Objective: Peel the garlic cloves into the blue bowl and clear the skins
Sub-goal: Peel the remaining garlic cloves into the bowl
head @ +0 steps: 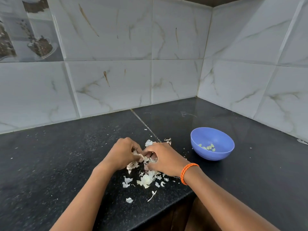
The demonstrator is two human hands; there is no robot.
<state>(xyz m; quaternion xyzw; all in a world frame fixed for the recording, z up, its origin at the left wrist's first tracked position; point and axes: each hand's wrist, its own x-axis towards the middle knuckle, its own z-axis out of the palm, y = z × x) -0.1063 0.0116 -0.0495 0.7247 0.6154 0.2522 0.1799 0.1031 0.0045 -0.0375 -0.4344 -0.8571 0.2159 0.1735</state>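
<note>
My left hand (122, 155) and my right hand (164, 158) meet fingertip to fingertip over a heap of white garlic skins (146, 178) on the black counter. Both pinch a piece of garlic with papery skin (144, 157) between them; whether a clove is inside is hidden by the fingers. The blue bowl (196, 140) stands to the right of my right hand, upright, with several pale peeled cloves (207, 147) lying at its bottom. An orange cord band sits on my right wrist.
The black speckled counter (66, 164) fills a corner with tiled walls behind and to the right. Its front edge (166, 209) cuts diagonally near my right forearm. Loose skin scraps (129, 200) lie near that edge, and more lie behind my hands.
</note>
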